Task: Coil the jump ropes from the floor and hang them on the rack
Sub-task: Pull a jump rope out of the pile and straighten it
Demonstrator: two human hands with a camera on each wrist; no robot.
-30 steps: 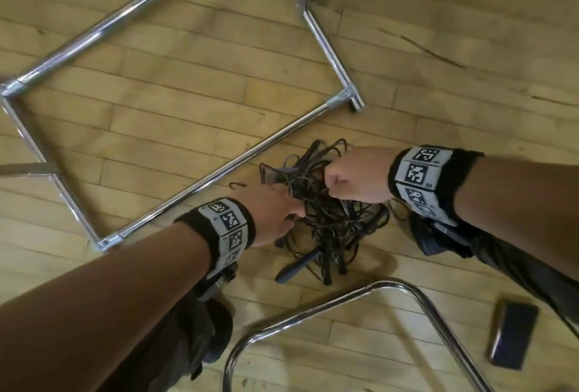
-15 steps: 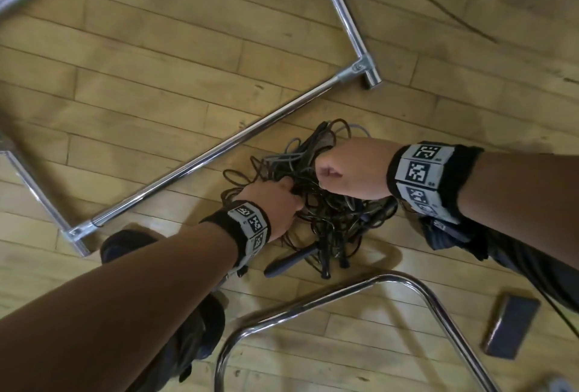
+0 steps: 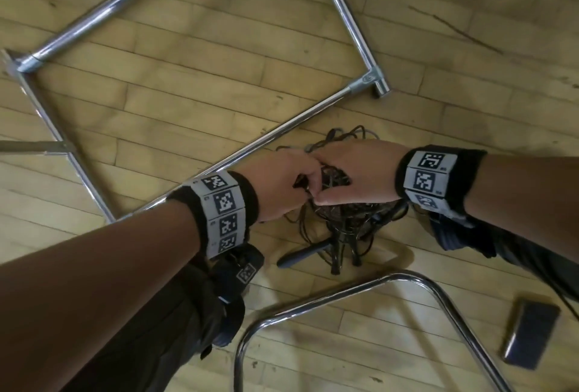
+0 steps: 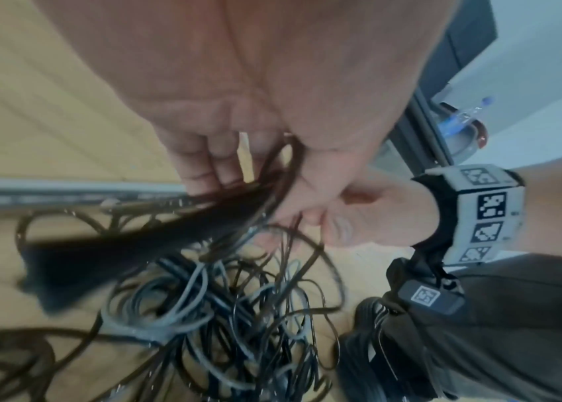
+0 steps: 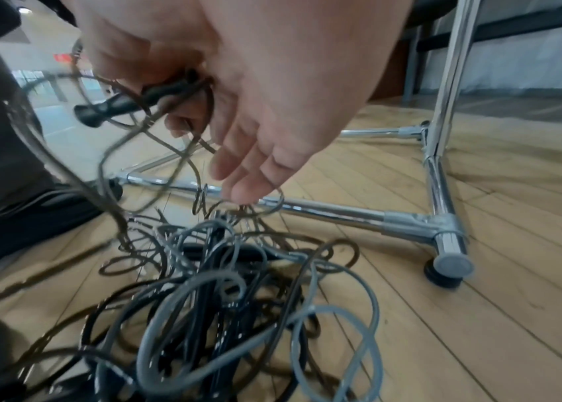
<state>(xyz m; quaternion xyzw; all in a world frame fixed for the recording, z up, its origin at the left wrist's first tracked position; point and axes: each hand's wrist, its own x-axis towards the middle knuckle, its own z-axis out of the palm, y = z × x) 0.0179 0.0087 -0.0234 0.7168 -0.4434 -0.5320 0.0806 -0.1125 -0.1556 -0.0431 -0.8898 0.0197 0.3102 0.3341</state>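
So far: nothing is coiled and nothing hangs; the job looks barely begun.
Floor: wood-plank floor [image 3: 175,115] carries everything in sight.
Rack: chrome rack [image 3: 282,128] stands just beside the pile; its base tubes are bare in these views, and its hanging bars are out of frame.
Chair leg: bent chrome tube [image 3: 344,289] near the person, on the other side of the pile.
Jump ropes: tangled heap of black and grey jump ropes [image 5: 231,293] on the floor between rack and tube, handles mixed in.
Phone: dark phone [image 3: 529,332] lies apart on the right.
Left hand: left hand [image 3: 279,184] is curled round a black handle [image 4: 107,255] and a few cords.
Right hand: right hand [image 3: 357,172] pinches cord beside the handle [image 5: 124,104] with thumb and forefinger, other fingers loosely extended.
Left to do: free one rope from the tangle, wind it, hang it, repeat for the rest.
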